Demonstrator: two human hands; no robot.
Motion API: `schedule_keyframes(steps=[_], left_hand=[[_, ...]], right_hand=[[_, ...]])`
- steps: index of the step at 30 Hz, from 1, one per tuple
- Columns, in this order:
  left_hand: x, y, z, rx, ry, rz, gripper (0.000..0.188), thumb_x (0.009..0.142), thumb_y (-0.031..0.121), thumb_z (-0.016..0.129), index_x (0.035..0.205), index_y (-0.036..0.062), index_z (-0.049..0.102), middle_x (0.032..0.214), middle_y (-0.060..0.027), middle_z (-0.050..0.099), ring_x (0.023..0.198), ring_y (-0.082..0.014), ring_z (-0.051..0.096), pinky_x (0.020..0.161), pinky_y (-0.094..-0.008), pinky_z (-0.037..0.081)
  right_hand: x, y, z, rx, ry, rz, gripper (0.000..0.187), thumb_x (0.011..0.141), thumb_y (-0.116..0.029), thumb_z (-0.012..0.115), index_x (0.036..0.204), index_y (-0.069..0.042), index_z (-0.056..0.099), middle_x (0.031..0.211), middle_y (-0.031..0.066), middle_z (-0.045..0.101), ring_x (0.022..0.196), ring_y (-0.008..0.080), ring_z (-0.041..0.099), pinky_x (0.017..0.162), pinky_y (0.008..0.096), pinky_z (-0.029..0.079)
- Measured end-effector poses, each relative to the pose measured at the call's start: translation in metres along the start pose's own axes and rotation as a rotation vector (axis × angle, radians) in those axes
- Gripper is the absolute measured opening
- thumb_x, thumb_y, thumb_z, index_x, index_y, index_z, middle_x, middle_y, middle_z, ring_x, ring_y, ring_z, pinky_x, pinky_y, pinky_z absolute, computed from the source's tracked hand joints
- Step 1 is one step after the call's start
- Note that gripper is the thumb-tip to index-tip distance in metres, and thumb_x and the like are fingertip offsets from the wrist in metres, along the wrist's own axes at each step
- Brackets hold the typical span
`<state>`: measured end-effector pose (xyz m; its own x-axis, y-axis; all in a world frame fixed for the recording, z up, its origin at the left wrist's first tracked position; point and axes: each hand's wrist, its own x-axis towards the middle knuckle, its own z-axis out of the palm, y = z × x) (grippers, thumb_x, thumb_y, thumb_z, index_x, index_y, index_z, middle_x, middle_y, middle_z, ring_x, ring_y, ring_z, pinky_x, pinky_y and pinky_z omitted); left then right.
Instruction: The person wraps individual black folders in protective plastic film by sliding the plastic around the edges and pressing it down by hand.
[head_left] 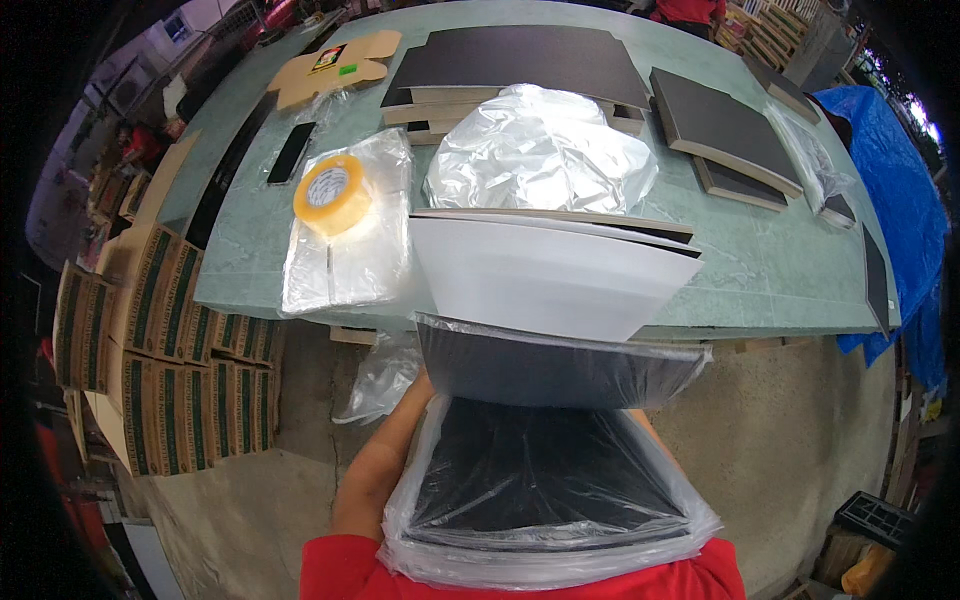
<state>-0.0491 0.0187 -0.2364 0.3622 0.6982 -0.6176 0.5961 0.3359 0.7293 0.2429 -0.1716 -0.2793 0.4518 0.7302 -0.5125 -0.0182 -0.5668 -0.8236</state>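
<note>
A black board in clear plastic wrap [545, 470] is tilted against my red-sleeved chest. Just beyond it stands another black board under clear plastic [560, 370], its upper edge near the table's front. My left forearm [375, 460] runs up along the left side of the wrapped boards, and my left hand goes behind them. A short strip of my right forearm [655, 435] shows on the right side. The fingers of both hands are hidden by the boards. Beyond, a white-faced board [545, 275] leans at the table edge, with thin dark board edges behind it.
On the green table [740, 275] lie crumpled clear plastic [540, 155], a tape roll [332, 195] on flat plastic bags [350, 265], a phone [291, 153], a cardboard cutout [335, 65] and black boards [530, 60]. Stacked cartons [190, 410] stand left; a blue tarp [890, 190] hangs right.
</note>
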Motion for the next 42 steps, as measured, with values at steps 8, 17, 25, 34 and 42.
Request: schedule_keyframes(steps=[8,17,25,34,42], left_hand=[[-0.044,-0.025,0.005,0.399,-0.09,0.205,0.042,0.069,0.035,0.06,0.091,-0.0007,0.059,0.082,-0.0217,0.059,0.077,-0.0324,0.056,0.071,-0.0365,0.043],[-0.048,0.008,-0.024,0.729,0.041,0.085,0.043,0.068,0.037,0.062,0.084,-0.0032,0.059,0.086,-0.024,0.057,0.083,-0.0359,0.056,0.072,-0.0402,0.044],[-0.189,0.188,-0.088,0.265,-0.668,0.863,0.016,0.072,0.005,0.058,0.088,0.0068,0.059,0.087,-0.0087,0.061,0.078,-0.0232,0.059,0.068,-0.0294,0.045],[-0.042,0.042,0.033,0.709,-0.123,0.519,0.022,0.078,0.026,0.052,0.086,0.0053,0.057,0.079,-0.0159,0.058,0.074,-0.032,0.056,0.065,-0.0404,0.044],[-0.108,0.228,0.002,-0.503,-0.353,0.797,0.046,0.077,0.015,0.058,0.117,0.005,0.038,0.084,-0.0058,0.058,0.078,-0.0145,0.055,0.072,-0.025,0.042]], right_hand=[[-0.014,-0.006,-0.011,-0.081,-0.123,-0.056,0.023,0.062,-0.012,0.053,0.08,-0.001,0.062,0.079,0.0122,0.061,0.076,0.0202,0.058,0.065,0.029,0.045],[-0.066,-0.165,-0.032,-0.954,-0.124,-0.115,0.03,0.076,-0.024,0.05,0.084,0.003,0.061,0.075,0.0226,0.059,0.076,0.0339,0.059,0.067,0.0391,0.046],[-0.129,-0.242,-0.035,-0.116,-1.683,-0.835,0.057,0.077,-0.043,0.053,0.122,-0.01,0.043,0.132,0.0155,0.027,0.124,0.032,0.021,0.098,0.0477,0.015],[-0.037,-0.135,0.02,-0.77,-0.987,-0.31,0.061,0.077,-0.055,0.045,0.118,-0.01,0.045,0.124,0.015,0.037,0.117,0.0267,0.032,0.095,0.0365,0.023],[-0.087,-0.263,0.021,0.072,-0.558,-0.475,0.037,0.071,-0.03,0.065,0.092,-0.001,0.056,0.085,0.0075,0.059,0.077,0.0128,0.054,0.07,0.0239,0.044]])
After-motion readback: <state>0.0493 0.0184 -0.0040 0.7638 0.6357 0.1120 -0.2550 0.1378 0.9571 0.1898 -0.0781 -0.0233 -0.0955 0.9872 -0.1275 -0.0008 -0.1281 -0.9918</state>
